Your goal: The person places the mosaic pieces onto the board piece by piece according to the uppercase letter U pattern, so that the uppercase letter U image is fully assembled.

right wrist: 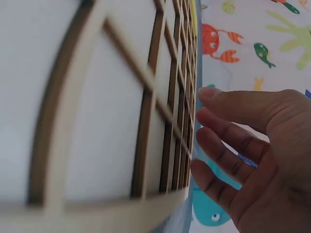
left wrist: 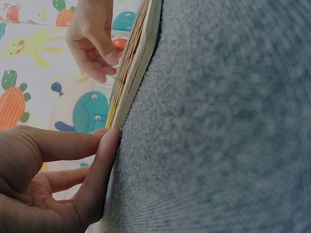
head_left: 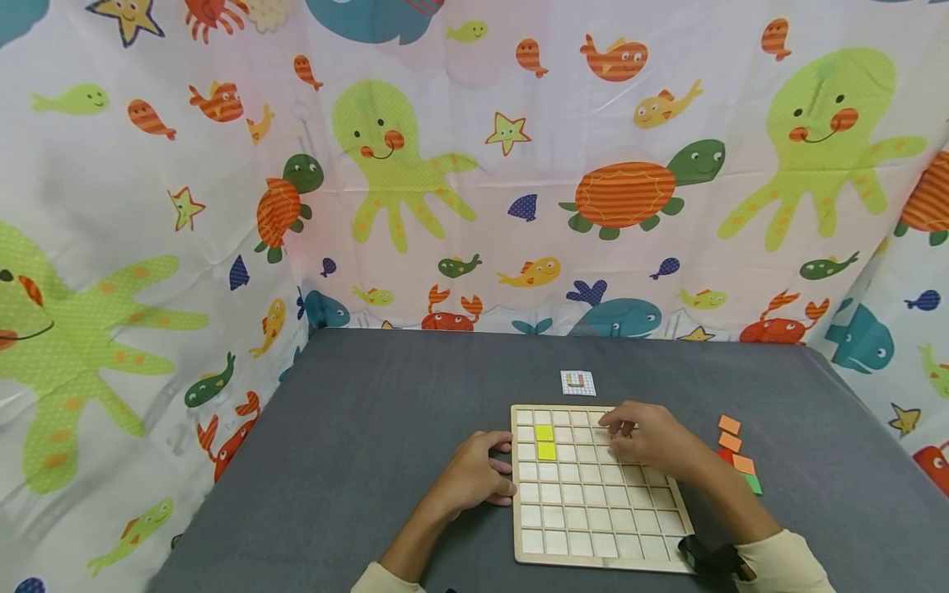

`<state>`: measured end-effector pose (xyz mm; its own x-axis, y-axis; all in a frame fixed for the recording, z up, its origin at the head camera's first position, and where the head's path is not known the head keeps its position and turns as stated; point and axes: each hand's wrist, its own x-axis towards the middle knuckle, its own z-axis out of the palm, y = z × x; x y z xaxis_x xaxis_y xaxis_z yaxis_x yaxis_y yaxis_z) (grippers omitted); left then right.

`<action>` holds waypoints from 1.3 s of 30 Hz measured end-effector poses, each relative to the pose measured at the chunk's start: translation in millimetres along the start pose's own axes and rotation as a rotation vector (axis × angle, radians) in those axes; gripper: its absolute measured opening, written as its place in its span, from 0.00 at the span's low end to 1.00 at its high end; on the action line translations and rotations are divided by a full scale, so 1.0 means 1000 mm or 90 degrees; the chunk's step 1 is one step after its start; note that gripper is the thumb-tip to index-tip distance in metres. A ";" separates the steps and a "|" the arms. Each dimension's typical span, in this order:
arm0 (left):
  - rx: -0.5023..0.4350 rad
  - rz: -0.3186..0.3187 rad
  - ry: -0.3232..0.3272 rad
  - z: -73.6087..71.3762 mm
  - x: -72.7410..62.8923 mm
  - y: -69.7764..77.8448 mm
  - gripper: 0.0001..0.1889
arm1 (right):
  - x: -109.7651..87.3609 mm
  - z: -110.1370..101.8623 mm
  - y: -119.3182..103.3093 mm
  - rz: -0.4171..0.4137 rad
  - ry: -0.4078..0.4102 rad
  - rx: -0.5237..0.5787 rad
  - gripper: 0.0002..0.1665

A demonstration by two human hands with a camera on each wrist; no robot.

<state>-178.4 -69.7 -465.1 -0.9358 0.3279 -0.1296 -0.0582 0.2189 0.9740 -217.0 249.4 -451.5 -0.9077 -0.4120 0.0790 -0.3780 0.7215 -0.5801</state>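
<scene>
A wooden grid board with pale square cells lies on the grey table. Two yellow squares fill neighbouring cells near its upper left corner. At the board's left edge is my left hand, its thumb and a finger meeting on the rim in the left wrist view. My right hand hovers over the upper right cells, fingers loosely bent. Nothing shows between those fingers in the right wrist view.
A small card with a printed grid and coloured figure lies behind the board. To the right sit several orange squares, a partly covered red piece and a green piece. A cloth with sea animals hangs behind the table.
</scene>
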 end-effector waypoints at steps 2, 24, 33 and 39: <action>0.000 0.000 0.000 0.000 0.000 0.000 0.40 | -0.004 -0.003 0.004 0.002 0.005 0.000 0.14; -0.005 -0.002 -0.003 0.000 -0.001 -0.001 0.40 | -0.038 -0.039 0.049 0.102 0.030 -0.087 0.20; -0.004 0.000 -0.001 0.000 -0.001 -0.001 0.40 | -0.044 -0.046 0.059 0.118 0.007 -0.101 0.24; 0.000 0.000 0.003 0.000 -0.001 0.000 0.40 | -0.050 -0.047 0.062 0.124 0.008 -0.101 0.22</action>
<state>-177.6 -69.7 -465.4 -0.9376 0.3229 -0.1290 -0.0586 0.2190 0.9740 -203.6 341.0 -453.1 -0.9681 -0.2504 -0.0105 -0.2190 0.8654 -0.4508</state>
